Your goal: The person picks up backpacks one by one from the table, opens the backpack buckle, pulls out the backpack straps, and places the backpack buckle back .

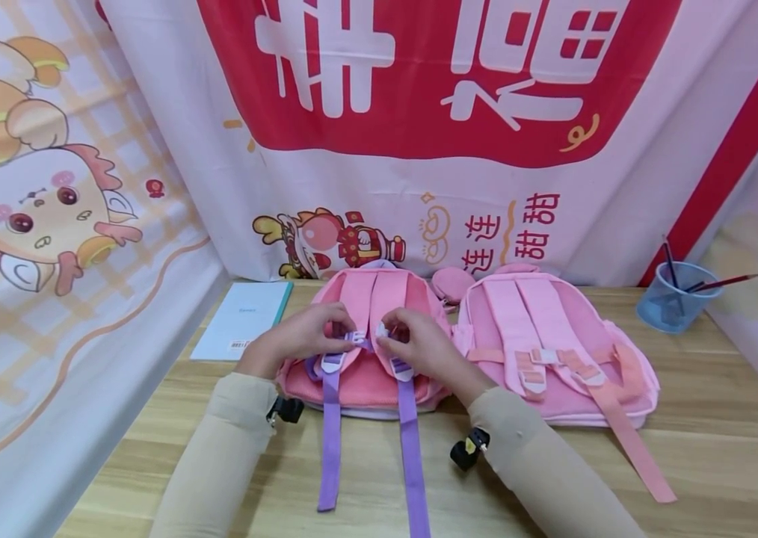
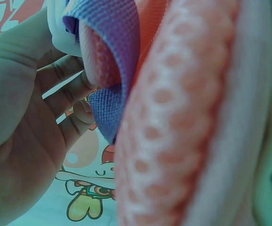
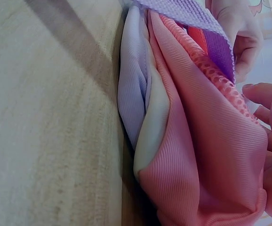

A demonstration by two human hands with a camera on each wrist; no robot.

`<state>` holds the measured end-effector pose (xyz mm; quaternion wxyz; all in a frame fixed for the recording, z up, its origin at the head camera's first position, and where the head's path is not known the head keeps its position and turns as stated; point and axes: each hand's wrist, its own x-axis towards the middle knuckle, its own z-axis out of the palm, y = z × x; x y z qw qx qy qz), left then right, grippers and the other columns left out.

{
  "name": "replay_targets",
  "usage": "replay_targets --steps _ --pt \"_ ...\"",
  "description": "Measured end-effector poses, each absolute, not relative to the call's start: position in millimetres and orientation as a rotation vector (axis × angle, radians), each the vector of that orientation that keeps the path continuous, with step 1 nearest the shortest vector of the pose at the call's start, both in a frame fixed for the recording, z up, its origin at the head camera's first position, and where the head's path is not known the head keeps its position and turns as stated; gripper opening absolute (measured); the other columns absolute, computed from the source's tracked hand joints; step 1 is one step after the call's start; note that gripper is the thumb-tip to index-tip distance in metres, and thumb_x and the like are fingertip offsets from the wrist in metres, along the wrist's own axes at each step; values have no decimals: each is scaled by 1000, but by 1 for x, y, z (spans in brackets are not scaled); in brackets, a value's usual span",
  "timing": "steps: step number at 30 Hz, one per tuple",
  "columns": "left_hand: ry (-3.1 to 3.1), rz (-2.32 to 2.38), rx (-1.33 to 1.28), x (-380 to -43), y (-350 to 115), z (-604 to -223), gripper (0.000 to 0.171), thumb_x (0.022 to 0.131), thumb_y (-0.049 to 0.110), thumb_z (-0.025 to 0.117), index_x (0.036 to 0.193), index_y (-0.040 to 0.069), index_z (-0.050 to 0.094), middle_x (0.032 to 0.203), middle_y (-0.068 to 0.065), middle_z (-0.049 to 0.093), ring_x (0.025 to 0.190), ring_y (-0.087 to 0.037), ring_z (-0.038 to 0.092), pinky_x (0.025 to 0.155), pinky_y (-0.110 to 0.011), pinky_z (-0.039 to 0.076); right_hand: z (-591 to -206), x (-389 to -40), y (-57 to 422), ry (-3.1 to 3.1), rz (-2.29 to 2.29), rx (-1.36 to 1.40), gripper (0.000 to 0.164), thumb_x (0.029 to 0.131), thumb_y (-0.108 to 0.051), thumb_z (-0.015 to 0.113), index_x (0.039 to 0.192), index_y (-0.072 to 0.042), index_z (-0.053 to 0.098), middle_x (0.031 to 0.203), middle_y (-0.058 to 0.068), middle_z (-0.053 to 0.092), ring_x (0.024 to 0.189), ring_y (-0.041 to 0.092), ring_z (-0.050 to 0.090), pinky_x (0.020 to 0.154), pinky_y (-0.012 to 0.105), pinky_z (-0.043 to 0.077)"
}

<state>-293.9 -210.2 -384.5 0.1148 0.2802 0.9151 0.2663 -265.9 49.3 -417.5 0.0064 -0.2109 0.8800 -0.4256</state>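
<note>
A pink backpack (image 1: 368, 388) lies on the table, its straps facing up and two purple webbing tails (image 1: 411, 441) trailing towards me. On its left shoulder strap, my left hand (image 1: 298, 332) pinches a white buckle half (image 1: 356, 338) on purple webbing. My right hand (image 1: 424, 342) pinches the other white buckle piece (image 1: 382, 329) at the right strap. The two pieces are close together but apart. In the left wrist view, purple webbing (image 2: 112, 42) loops beside the left fingers. The right wrist view has the right fingers (image 3: 263, 96) at the bag's mesh edge.
A second pink backpack (image 1: 601, 317), its chest buckle (image 1: 543, 356) fastened, lies to the right. A round pink pouch (image 1: 451, 285) sits between the bags. A light blue book (image 1: 242, 317) is at left, a blue cup (image 1: 671, 314) with pencils at far right. Printed cloth (image 1: 379, 175) hangs behind.
</note>
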Motion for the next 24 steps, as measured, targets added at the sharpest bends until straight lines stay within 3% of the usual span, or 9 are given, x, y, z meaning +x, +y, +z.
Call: replay_targets --steps 9,24 --pt "2693 779 804 -291 -211 -384 15 99 27 81 113 20 79 111 2 69 100 -16 62 93 -36 55 -420 -263 54 2791 -1362 -736 46 103 -25 77 146 -16 63 112 2 76 99 18 68 94 40 61" --pt "2688 800 803 -290 -212 -383 16 100 28 80 113 19 79 112 1 68 100 -16 62 94 -37 55 -418 -259 56 2909 -1364 -794 33 101 -23 79 128 -6 71 108 6 78 94 17 71 89 38 64"
